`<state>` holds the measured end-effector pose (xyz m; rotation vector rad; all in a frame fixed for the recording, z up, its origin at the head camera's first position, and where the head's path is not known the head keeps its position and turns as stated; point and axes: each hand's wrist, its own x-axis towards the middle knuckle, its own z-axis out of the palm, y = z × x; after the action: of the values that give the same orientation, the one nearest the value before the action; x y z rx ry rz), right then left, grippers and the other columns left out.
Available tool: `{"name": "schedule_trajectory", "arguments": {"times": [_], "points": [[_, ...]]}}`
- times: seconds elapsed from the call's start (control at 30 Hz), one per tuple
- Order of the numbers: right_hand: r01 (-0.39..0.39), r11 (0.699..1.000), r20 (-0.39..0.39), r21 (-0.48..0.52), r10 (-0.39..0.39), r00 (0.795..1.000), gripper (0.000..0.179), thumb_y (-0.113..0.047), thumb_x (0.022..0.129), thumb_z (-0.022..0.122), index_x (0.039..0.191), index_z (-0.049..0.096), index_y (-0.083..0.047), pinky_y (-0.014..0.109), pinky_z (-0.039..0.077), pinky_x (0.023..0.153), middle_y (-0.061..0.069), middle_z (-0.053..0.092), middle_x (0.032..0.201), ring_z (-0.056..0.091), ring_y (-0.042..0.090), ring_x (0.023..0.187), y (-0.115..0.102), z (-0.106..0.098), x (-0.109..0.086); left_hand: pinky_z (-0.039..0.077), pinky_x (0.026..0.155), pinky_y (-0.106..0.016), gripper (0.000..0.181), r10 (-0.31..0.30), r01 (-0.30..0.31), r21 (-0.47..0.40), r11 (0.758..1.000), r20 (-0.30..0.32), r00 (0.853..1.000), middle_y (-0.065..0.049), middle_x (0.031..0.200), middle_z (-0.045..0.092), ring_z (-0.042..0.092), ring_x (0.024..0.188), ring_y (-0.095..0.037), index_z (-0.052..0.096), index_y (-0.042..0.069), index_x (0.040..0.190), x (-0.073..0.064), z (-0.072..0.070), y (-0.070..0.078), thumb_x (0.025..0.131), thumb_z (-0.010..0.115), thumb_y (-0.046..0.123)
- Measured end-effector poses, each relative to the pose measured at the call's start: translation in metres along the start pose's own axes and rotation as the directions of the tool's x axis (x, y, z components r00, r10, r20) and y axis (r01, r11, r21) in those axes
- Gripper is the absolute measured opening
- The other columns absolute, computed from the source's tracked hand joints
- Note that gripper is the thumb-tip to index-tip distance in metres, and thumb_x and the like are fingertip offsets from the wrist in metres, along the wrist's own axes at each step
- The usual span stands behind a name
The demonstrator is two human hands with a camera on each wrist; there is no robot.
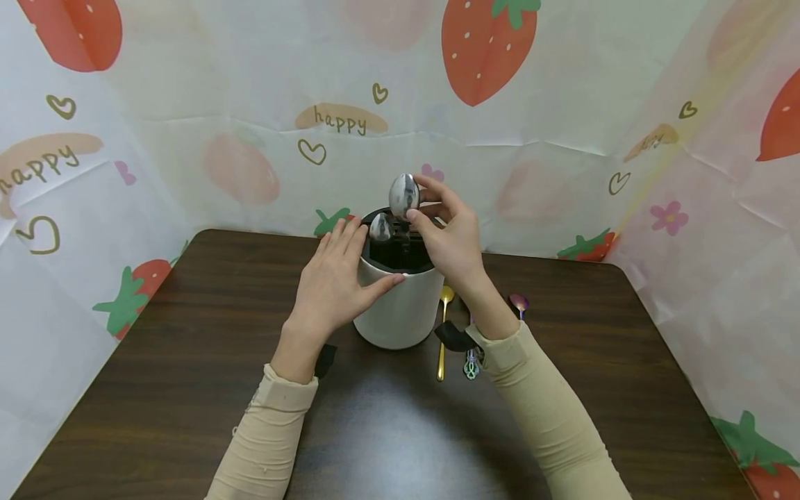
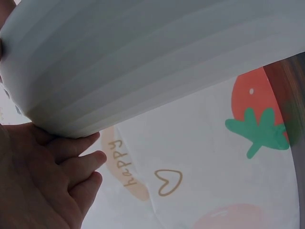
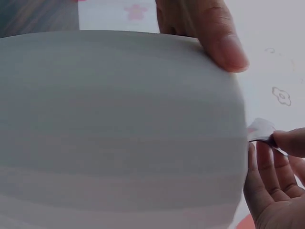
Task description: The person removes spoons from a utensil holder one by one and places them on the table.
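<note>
My right hand [image 1: 453,232] pinches a silver spoon [image 1: 404,197] by its bowl, which points up. Its handle runs down into the utensil holder [image 1: 396,312], a white ribbed cylinder with a dark inside. Another silver spoon [image 1: 380,228] stands in the holder, bowl up, just left of the held one. My left hand [image 1: 331,281] rests on the holder's left side, fingers extended along the rim and thumb across the front. In the left wrist view its fingers [image 2: 78,167] touch the wall. The right wrist view shows my right hand [image 3: 279,191] with the thin spoon edge at its thumb.
Right of the holder, a gold spoon [image 1: 441,347], a spoon with an ornate iridescent handle [image 1: 471,364] and a purple spoon [image 1: 518,303] lie on the dark wooden table [image 1: 250,305]. My right forearm partly covers them. A strawberry-print cloth [image 1: 250,90] hangs behind.
</note>
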<state>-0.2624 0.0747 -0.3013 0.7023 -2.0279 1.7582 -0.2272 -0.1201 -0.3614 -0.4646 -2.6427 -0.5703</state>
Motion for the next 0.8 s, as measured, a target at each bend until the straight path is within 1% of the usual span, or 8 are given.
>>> {"name": "schedule_trajectory", "arguments": {"times": [0.23, 0.4, 0.6, 0.8], "points": [[0.031, 0.999, -0.051, 0.035, -0.030, 0.998, 0.047, 0.006, 0.096, 0.069, 0.141, 0.063, -0.006, 0.033, 0.064, 0.080, 0.016, 0.066, 0.115, 0.069, 0.021, 0.094, -0.006, -0.006, -0.003, 0.018, 0.129, -0.049, 0.103, -0.005, 0.005, 0.002, 1.000, 0.000, 1.000, -0.017, 0.168, 0.031, 0.020, 0.159, -0.031, 0.038, 0.001, 0.159, 0.001, 0.000, 0.000, 0.091, 0.058, 0.077], [0.054, 0.995, -0.091, 0.080, -0.047, 0.995, 0.046, 0.008, 0.096, 0.068, 0.141, 0.061, -0.001, 0.034, 0.064, 0.080, 0.014, 0.064, 0.112, 0.069, 0.021, 0.094, -0.010, -0.012, -0.004, 0.019, 0.129, -0.050, 0.103, -0.006, 0.006, 0.009, 1.000, 0.001, 1.000, -0.017, 0.168, 0.031, 0.020, 0.159, -0.031, 0.038, 0.001, 0.159, 0.001, 0.000, 0.001, 0.092, 0.058, 0.076], [0.077, 0.990, -0.157, 0.120, -0.058, 0.986, 0.047, 0.011, 0.095, 0.068, 0.140, 0.060, 0.001, 0.034, 0.064, 0.079, 0.010, 0.064, 0.109, 0.068, 0.024, 0.093, -0.015, -0.020, -0.005, 0.019, 0.129, -0.049, 0.102, -0.005, 0.005, 0.011, 1.000, -0.003, 1.000, -0.018, 0.167, 0.032, 0.020, 0.159, -0.032, 0.039, 0.001, 0.158, 0.002, 0.001, 0.001, 0.091, 0.059, 0.076], [0.101, 0.973, -0.216, 0.207, -0.055, 0.975, 0.047, 0.012, 0.095, 0.067, 0.140, 0.060, 0.001, 0.036, 0.065, 0.082, 0.008, 0.064, 0.108, 0.068, 0.024, 0.094, -0.018, -0.029, -0.005, 0.018, 0.129, -0.048, 0.102, -0.003, 0.003, 0.001, 1.000, -0.013, 1.000, -0.017, 0.167, 0.033, 0.021, 0.159, -0.032, 0.040, 0.002, 0.158, 0.002, 0.001, 0.001, 0.091, 0.059, 0.076]]}}
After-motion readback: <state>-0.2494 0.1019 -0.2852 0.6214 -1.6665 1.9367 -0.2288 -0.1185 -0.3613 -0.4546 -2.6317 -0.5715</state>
